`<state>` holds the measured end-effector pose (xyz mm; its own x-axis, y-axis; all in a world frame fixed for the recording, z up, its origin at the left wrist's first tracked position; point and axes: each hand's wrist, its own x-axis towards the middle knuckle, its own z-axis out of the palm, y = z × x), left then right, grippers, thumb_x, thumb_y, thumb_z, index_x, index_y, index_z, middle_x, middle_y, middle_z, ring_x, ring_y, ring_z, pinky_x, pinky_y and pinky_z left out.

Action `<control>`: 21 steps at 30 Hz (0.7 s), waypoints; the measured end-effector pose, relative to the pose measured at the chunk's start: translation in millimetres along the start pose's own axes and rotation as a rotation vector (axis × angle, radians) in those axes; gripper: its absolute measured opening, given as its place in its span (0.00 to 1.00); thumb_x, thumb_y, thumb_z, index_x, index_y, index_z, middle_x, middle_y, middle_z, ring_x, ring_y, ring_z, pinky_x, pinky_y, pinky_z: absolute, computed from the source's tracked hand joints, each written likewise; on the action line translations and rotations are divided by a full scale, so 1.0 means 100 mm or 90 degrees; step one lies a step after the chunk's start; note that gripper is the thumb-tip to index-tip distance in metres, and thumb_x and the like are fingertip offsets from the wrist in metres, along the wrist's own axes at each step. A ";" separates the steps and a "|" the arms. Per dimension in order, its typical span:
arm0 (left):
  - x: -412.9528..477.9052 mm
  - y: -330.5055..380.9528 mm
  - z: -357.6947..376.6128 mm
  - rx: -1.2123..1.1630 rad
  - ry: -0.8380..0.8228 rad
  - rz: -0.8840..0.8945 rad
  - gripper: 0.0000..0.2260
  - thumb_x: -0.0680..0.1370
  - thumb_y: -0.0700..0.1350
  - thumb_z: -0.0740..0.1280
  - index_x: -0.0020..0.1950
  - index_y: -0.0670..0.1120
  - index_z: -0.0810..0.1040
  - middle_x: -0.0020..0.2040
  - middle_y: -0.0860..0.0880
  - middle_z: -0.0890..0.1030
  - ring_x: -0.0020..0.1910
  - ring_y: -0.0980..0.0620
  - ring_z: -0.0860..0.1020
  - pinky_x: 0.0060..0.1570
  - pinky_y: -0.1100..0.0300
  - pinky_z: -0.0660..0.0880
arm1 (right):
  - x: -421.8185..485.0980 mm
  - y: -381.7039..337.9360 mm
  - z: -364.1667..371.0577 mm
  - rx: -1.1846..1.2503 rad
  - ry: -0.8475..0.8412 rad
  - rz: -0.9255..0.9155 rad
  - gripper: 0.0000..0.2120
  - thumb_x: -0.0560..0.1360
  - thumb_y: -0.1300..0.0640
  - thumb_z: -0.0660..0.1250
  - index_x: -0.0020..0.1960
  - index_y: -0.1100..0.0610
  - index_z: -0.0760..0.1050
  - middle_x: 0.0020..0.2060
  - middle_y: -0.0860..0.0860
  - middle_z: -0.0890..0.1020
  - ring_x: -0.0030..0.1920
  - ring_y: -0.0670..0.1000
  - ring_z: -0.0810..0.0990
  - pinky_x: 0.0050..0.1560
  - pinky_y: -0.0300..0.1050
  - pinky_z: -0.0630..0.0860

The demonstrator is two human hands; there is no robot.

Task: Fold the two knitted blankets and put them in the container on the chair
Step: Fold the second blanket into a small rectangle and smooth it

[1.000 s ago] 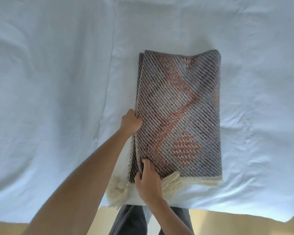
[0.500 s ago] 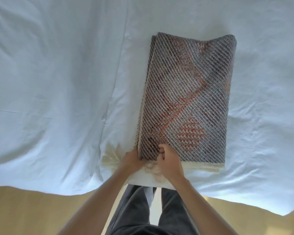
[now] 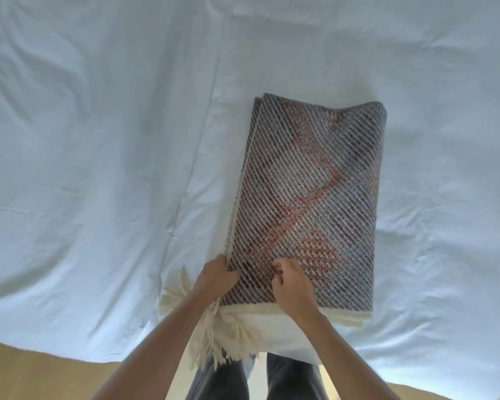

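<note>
At the bottom centre, cream tassels (image 3: 223, 339) are seen hanging loose. Just above, the near left corner of the folded knitted blanket (image 3: 309, 197) is gripped by the left hand (image 3: 214, 277), fingers tucked beneath; its top layer seems pinched by the curled right hand (image 3: 293, 287). The blanket is laid centre-right on the white sheet (image 3: 98, 168). For a tidy fold, tassels should be tucked in and edges kept aligned.

Wrinkled white sheet (image 3: 98, 168), tan floor (image 3: 26, 376)
</note>
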<state>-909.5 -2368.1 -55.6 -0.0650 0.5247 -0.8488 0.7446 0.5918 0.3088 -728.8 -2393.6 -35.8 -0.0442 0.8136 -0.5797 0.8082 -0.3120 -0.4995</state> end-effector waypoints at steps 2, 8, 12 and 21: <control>0.12 0.23 -0.10 -0.047 0.023 0.004 0.13 0.75 0.48 0.63 0.55 0.44 0.70 0.42 0.51 0.74 0.38 0.57 0.73 0.31 0.63 0.66 | 0.17 -0.03 -0.12 -0.008 0.006 -0.010 0.17 0.77 0.61 0.58 0.65 0.56 0.69 0.61 0.50 0.74 0.58 0.48 0.74 0.57 0.43 0.74; 0.65 1.09 -0.55 -0.169 0.093 0.050 0.20 0.75 0.50 0.62 0.64 0.43 0.68 0.45 0.50 0.74 0.38 0.56 0.72 0.32 0.64 0.66 | 0.96 -0.17 -0.66 -0.027 0.083 -0.048 0.17 0.77 0.63 0.59 0.66 0.59 0.70 0.61 0.53 0.74 0.59 0.49 0.74 0.61 0.47 0.74; 1.05 1.68 -0.90 -0.223 0.137 0.114 0.23 0.75 0.50 0.61 0.68 0.44 0.66 0.56 0.46 0.76 0.46 0.52 0.74 0.43 0.60 0.70 | 1.56 -0.20 -1.10 -0.089 0.145 -0.073 0.18 0.77 0.61 0.59 0.66 0.58 0.69 0.63 0.53 0.73 0.64 0.51 0.69 0.67 0.48 0.66; 1.80 2.72 -1.43 -0.235 0.274 0.164 0.18 0.79 0.49 0.60 0.67 0.43 0.66 0.43 0.51 0.74 0.32 0.59 0.72 0.22 0.68 0.66 | 2.56 0.05 -1.95 -0.266 0.243 -0.018 0.21 0.78 0.54 0.58 0.70 0.56 0.64 0.71 0.54 0.64 0.72 0.57 0.59 0.70 0.59 0.56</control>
<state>-813.8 -2025.3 -62.9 -0.2330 0.8334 -0.5012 0.4984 0.5449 0.6743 -621.4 -2091.7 -61.0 0.0840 0.9629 -0.2566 0.9771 -0.1302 -0.1684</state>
